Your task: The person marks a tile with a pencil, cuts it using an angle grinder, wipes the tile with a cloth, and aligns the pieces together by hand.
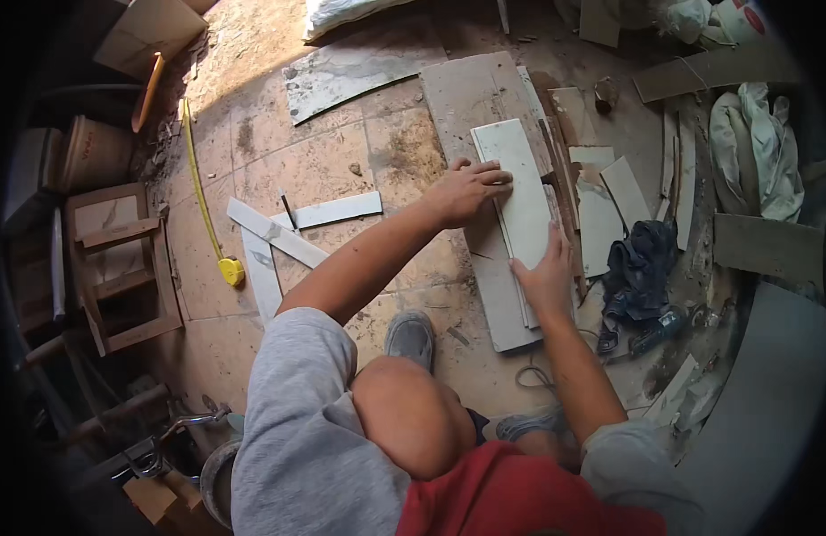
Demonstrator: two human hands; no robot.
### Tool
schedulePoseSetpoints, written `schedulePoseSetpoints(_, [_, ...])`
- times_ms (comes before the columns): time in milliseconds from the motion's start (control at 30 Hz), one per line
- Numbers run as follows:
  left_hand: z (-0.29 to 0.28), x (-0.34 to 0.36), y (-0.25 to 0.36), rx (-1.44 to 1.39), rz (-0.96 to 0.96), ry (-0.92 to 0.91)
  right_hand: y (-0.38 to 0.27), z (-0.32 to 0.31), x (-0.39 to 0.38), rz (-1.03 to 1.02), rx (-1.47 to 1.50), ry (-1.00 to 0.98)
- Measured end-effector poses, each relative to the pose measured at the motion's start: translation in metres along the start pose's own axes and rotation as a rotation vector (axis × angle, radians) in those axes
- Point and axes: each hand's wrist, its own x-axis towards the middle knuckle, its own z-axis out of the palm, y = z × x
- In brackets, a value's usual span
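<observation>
Closest in, before the near end of the long board (pixel 457 98), I have red cloth (pixel 529 491), a bare knee (pixel 404 415) and a grey shoe (pixel 411 338). On the board's near half sits the right hand (pixel 545 279), spread wide across the white strip (pixel 517 183) and holding it, thumb at the left edge and fingers at the right. The strip lies lengthwise on the board, a second edge showing along its left side (from my seat I cannot tell whether that is a separate piece). To the right of the board's near end I see a teal power tool (pixel 665 323) and a dark bundled cloth (pixel 643 268). Farther along the board, the left hand (pixel 462 192) reaches over the strip's left edge, fingers close together on its top face; I cannot tell whether it grips or only rests. Well left of the board is a yellow tape measure (pixel 231 271), its blade drawn out. Between it and the board I count a few pale strips (pixel 337 210), some crossing, and a dark pen (pixel 289 211). Right of the board lie flat offcuts (pixel 600 214). Beyond its left side, toward the far end, is a marbled slab (pixel 359 76), then a white sack (pixel 341 13).
</observation>
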Motion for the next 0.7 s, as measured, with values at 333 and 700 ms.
schedulePoseSetpoints(333, [-0.021, 0.02, 0.026, 0.044, -0.021, -0.149, 0.012, -0.018, -0.006, -0.008, -0.043, 0.064])
schedulePoseSetpoints(700, [-0.019, 0.021, 0.025, -0.017, -0.033, -0.136, 0.028, -0.02, -0.004, -0.107, -0.097, 0.019])
